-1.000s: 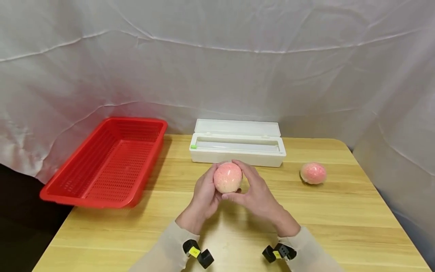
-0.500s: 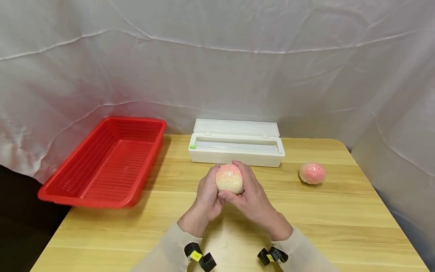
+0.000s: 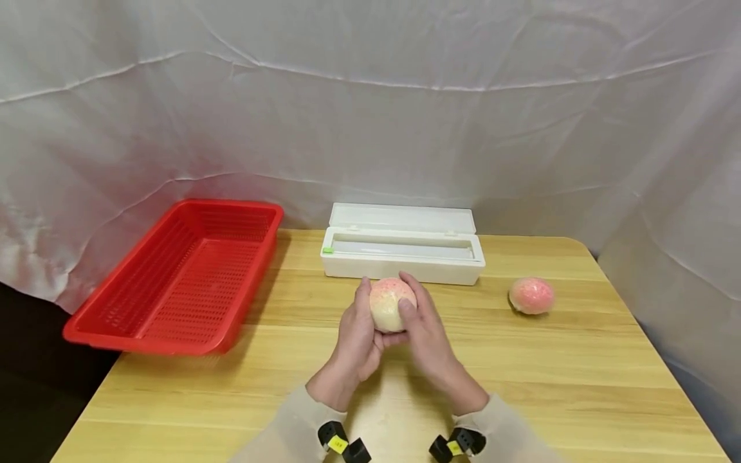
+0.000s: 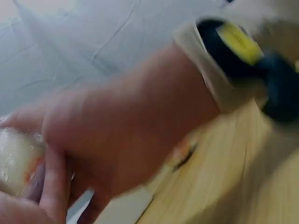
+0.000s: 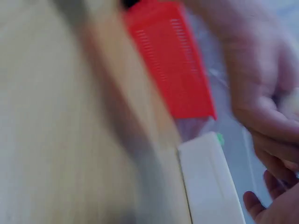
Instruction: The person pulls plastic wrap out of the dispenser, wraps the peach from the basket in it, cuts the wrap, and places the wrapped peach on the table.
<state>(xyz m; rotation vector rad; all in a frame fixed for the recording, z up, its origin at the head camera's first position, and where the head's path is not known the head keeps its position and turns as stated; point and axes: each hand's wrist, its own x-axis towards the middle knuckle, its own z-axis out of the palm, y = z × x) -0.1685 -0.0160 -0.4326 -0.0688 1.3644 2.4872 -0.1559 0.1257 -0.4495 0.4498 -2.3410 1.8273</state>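
Both hands hold a pink and cream peach (image 3: 386,316) over the middle of the table. Shiny, wrinkled clear film covers the peach (image 4: 18,156) in the left wrist view. My left hand (image 3: 354,339) cups its left side and underside. From the right, my right hand (image 3: 431,341) wraps round it, with the thumb pressed on its front. A second pink peach (image 3: 531,296) lies on the table to the right. Straight behind the hands is a long white cling film dispenser (image 3: 402,268), its lid up.
At the left stands a red plastic basket (image 3: 231,337) with slotted sides and bottom. The wooden table (image 3: 579,366) has a rounded back right corner. A pale cloth (image 3: 370,128) hangs behind it and along the right side.
The peach has turned between the hands, showing more of its cream side. My right thumb has moved from below the peach up onto its front, and the forearms have drawn closer together.
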